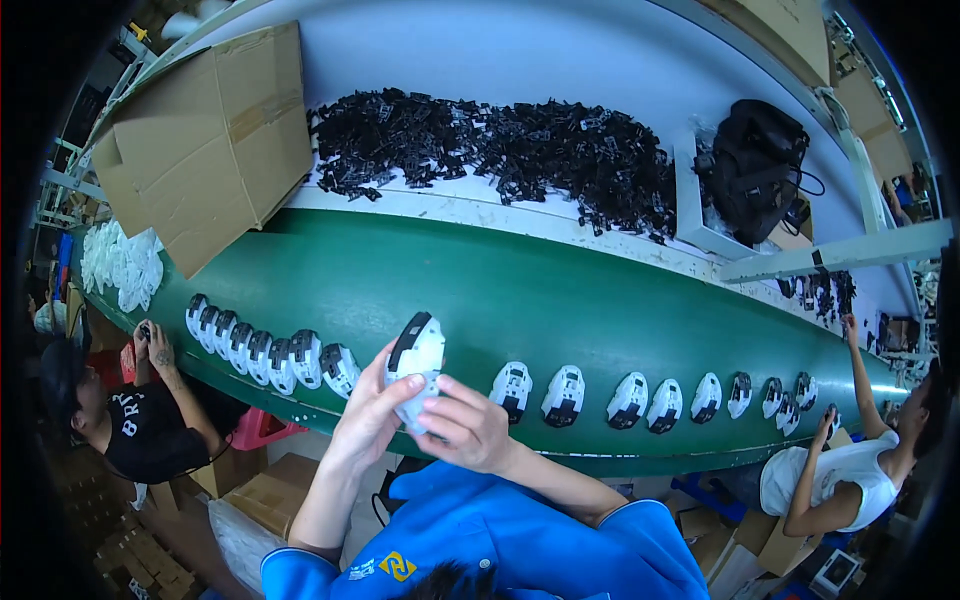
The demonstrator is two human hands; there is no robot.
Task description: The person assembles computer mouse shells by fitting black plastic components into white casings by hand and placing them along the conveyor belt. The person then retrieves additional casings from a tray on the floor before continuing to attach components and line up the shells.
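Between my two hands, above the near edge of the green belt, is a white and black oval plastic housing [424,350], tilted on its side. My left hand [372,405] grips it from the left, thumb across its lower part. My right hand [462,425] closes on its lower end from the right, with fingertips pressed to the white shell. Several like housings [258,352] stand in a tight row on the belt to the left. More of them [564,395] lie spaced out in a line to the right, the nearest beside my right hand.
The green belt [450,265] runs across the view. Behind it, a white shelf holds piles of small black plastic parts [500,140]. A cardboard box [215,130] leans over the far left, near white plastic bags [120,265]. A black bag [755,170] sits right. Co-workers sit at both ends.
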